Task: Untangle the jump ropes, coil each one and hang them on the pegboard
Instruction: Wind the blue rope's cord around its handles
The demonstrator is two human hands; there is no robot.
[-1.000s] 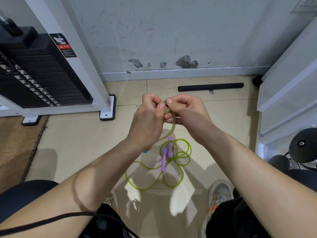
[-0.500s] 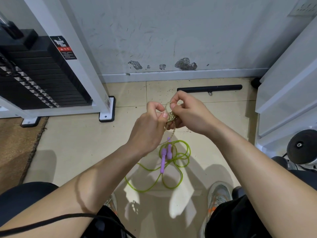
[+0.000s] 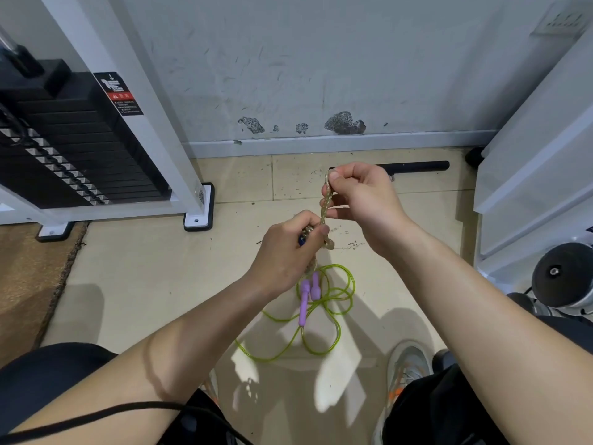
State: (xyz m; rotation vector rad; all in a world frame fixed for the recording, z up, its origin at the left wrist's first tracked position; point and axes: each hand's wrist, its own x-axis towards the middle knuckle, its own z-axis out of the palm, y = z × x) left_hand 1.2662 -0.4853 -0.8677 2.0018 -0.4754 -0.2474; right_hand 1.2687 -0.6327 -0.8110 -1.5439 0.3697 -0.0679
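The step in hand seems to be the untangling of the beige rope (image 3: pixel 324 200), held in mid-frame above the floor (image 3: pixel 144 277). The right hand (image 3: pixel 362 200) pinches its upper loop, and the left hand (image 3: pixel 288 252) is closed around the bunched part below. The green rope (image 3: pixel 333 303) lies loose on the floor, lower center. Next, I think, the twisted part must be drawn apart gently.
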